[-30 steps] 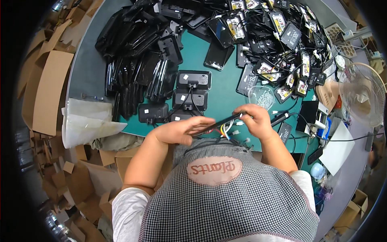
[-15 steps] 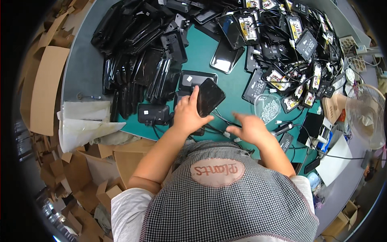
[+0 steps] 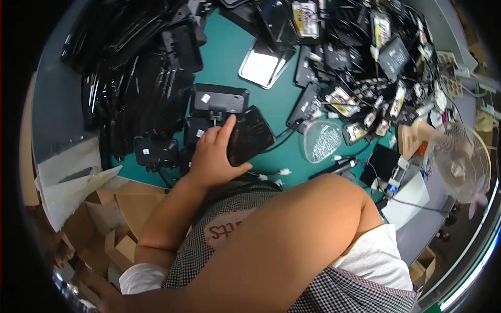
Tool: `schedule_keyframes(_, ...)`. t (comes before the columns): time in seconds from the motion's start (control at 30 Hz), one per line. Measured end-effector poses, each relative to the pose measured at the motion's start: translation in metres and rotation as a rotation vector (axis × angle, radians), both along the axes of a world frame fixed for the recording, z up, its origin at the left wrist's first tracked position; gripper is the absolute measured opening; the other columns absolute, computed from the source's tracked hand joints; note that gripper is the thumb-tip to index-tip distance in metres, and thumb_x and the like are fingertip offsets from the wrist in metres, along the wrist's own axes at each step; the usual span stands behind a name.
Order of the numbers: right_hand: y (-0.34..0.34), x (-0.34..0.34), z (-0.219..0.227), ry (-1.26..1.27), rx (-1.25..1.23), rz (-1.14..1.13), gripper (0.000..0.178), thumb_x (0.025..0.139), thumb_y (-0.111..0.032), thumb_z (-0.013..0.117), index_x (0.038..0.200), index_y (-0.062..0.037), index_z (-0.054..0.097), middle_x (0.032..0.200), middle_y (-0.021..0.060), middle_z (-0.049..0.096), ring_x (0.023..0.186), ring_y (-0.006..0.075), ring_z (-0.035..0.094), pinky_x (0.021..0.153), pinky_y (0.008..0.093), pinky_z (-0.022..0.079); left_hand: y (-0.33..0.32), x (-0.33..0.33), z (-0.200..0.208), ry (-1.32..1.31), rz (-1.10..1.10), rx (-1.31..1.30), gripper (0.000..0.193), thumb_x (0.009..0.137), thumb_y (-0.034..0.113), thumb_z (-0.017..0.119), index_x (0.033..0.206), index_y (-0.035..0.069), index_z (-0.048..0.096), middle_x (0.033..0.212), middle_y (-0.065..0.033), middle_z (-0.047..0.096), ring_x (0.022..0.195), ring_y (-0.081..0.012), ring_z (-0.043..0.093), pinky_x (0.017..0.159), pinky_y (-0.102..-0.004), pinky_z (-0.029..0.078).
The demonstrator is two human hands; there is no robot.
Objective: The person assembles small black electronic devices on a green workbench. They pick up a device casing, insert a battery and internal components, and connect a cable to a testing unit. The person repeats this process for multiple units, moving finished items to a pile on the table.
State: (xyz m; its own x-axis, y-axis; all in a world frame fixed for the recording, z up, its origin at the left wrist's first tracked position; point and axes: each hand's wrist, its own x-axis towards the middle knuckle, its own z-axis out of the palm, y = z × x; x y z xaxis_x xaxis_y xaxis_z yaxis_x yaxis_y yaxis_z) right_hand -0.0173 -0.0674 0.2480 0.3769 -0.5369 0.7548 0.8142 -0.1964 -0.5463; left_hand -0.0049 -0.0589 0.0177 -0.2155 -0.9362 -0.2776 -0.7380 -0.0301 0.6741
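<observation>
My left hand (image 3: pixel 211 159) is closed on the edge of a flat black rectangular device (image 3: pixel 253 135) with a glossy face, its thumb along the near edge. A black cable runs off to the right of the device, and white plugs (image 3: pixel 283 171) lie near my apron. Just beyond it is another black device (image 3: pixel 219 99) with a small white sticker and a stub on its near side. A similar device (image 3: pixel 156 152) lies to the left of my hand. My right forearm (image 3: pixel 282 240) folds across my body toward the lower left. The hand at its end is out of sight.
Stacks of glossy black casings (image 3: pixel 135 99) fill the left of the green table. Heaped wired circuit modules (image 3: pixel 344 99) cover the right. A clear bowl of screws (image 3: pixel 322 141) stands beside a black electric screwdriver (image 3: pixel 339 167). Cardboard boxes (image 3: pixel 138 208) lie below left.
My right hand has left the tabletop, and its arm now folds across my body to the lower left. My left hand still holds the device. The whole view has shifted.
</observation>
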Motion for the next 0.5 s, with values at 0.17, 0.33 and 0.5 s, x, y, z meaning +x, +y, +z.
schedule_keyframes(0.17, -0.023, -0.022, -0.029, 0.214, -0.123, 0.101, 0.022, 0.084, -0.028, 0.061, 0.097, -0.0097, 0.06, 0.085, 0.0131, 0.058, 0.079, 0.0311, 0.058, 0.068, 0.0426, 0.044, -0.01, 0.005, 0.005, 0.009, 0.021, 0.078, 0.114, 0.06, 0.037, 0.087, 0.152, 0.009, 0.027, 0.131, -0.0223, 0.047, 0.12, -0.0395, 0.048, 0.106, -0.0465, 0.038)
schedule_keyframes(0.33, -0.044, -0.037, -0.05, 0.318, -0.278, -0.04, 0.031, 0.083, -0.029, 0.064, 0.107, -0.0095, 0.062, 0.095, 0.0155, 0.061, 0.091, 0.0342, 0.058, 0.079, 0.0436, 0.045, -0.015, 0.013, 0.001, 0.032, 0.041, 0.045, 0.113, 0.061, 0.039, 0.086, 0.153, 0.011, 0.026, 0.132, -0.0209, 0.046, 0.123, -0.0382, 0.046, 0.107, -0.0468, 0.037)
schedule_keyframes(0.5, -0.097, -0.04, -0.118, 0.454, -0.431, -0.757, 0.041, 0.082, -0.03, 0.067, 0.117, -0.0093, 0.063, 0.104, 0.0179, 0.064, 0.103, 0.0373, 0.059, 0.09, 0.0447, 0.045, -0.011, 0.03, -0.016, 0.074, 0.062, -0.111, 0.107, 0.063, 0.041, 0.086, 0.149, 0.008, 0.031, 0.132, -0.0205, 0.047, 0.123, -0.0379, 0.047, 0.107, -0.0477, 0.037)
